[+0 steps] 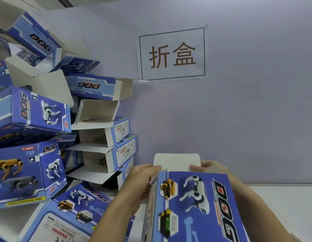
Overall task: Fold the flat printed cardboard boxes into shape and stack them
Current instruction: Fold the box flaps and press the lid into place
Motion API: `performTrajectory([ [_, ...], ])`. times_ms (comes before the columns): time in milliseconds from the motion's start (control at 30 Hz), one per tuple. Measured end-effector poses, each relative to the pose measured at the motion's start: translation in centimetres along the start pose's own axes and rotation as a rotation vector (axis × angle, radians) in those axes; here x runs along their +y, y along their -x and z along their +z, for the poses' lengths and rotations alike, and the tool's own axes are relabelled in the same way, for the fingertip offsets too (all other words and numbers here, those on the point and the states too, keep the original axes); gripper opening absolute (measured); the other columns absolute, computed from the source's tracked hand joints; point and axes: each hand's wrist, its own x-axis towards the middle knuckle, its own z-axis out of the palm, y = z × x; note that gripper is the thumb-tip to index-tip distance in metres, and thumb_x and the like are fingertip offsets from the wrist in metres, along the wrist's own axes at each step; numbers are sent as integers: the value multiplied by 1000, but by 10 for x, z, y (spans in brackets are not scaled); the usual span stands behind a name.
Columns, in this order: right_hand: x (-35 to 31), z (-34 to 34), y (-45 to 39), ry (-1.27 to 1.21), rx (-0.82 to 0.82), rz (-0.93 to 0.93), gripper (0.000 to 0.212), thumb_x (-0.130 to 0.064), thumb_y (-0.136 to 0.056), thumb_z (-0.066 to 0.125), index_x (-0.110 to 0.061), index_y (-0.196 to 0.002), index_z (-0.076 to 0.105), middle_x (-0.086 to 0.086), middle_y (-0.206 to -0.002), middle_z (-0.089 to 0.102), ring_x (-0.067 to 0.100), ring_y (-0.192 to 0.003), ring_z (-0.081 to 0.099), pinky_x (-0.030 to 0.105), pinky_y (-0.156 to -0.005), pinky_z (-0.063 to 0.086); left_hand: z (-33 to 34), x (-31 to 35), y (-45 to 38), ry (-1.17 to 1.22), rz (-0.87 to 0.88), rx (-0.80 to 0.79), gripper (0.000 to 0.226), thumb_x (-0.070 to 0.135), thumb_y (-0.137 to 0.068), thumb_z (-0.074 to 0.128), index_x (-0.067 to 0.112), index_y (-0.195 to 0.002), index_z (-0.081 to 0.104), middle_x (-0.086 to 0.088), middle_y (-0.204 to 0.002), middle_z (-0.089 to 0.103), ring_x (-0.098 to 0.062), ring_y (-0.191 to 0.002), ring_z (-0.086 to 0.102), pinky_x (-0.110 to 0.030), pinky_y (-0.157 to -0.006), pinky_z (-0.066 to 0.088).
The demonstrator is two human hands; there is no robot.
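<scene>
A stack of folded boxes (pixel 47 128) fills the left of the frame. At lower centre the left hand (pixel 141 182) grips a blue box (pixel 192 206) by its left edge, fingers curled. The right hand (pixel 202 165) pinches its white top flap (pixel 176 161). A paper sign (pixel 171 54) hangs upper centre.

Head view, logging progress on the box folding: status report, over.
Left hand and right hand both grip the blue box. White end flap up, not tucked. Folded stack close at left; nothing blocking.
</scene>
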Motion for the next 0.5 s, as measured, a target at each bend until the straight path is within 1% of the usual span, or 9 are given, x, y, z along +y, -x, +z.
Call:
performTrajectory([
  [33,-1,1,-1,18,0,9,47,-20,-97,61,21,-118,53,30,-76,69,20,-52,62,17,-47,48,0,-1,-1,22,10,-16,18,19,-94,65,11,-81,75,-6,-76,75,-23,-66,70,-39,-70,57],
  [67,0,2,-5,4,-6,19,48,-21,-96,62,22,-117,51,35,-81,66,22,-55,60,19,-48,48,1,-2,-2,48,14,-26,15,19,-94,65,10,-93,77,-11,-88,77,-27,-77,73,-43,-77,59],
  [133,0,4,-6,-5,-8,67,38,-19,-95,63,15,-111,60,19,-74,71,21,-52,64,20,-48,50,1,-2,-2,93,11,-34,17,18,-96,63,10,-108,72,-14,-97,77,-28,-81,74,-40,-73,61],
  [167,1,4,-6,-9,-11,63,27,-19,-94,64,3,-109,66,12,-74,74,19,-54,68,22,-48,52,1,-3,-2,95,7,-29,18,18,-97,62,11,-112,69,-14,-98,77,-28,-80,75,-37,-70,62],
  [200,4,3,-8,-9,-3,48,22,-23,-93,65,-8,-108,68,10,-79,77,20,-59,71,24,-50,54,0,-3,-1,90,8,-26,19,18,-97,61,12,-114,67,-15,-98,77,-28,-78,75,-36,-68,60],
  [267,5,1,-7,-55,14,11,28,-31,-87,67,-16,-110,69,13,-88,77,25,-67,74,28,-54,57,0,-3,-1,89,9,-35,20,16,-97,60,12,-116,65,-15,-98,76,-28,-78,74,-36,-67,58],
  [333,5,0,-7,-96,12,-6,35,-36,-81,68,-17,-109,70,16,-93,77,28,-71,74,30,-56,58,0,-1,0,79,20,-37,19,16,-96,59,12,-114,64,-15,-96,77,-27,-76,74,-34,-63,58],
  [400,4,1,-7,-93,-2,-12,44,-39,-74,70,-16,-111,69,16,-96,77,34,-80,74,34,-61,61,1,1,1,94,21,-35,20,23,-96,62,14,-113,64,-13,-95,77,-26,-76,75,-32,-60,58],
  [500,4,1,-7,-83,5,-21,52,-42,-71,72,-16,-117,66,18,-100,76,47,-94,70,41,-72,61,1,3,1,98,37,-42,24,28,-92,67,16,-113,64,-9,-95,77,-27,-78,76,-34,-62,60],
])
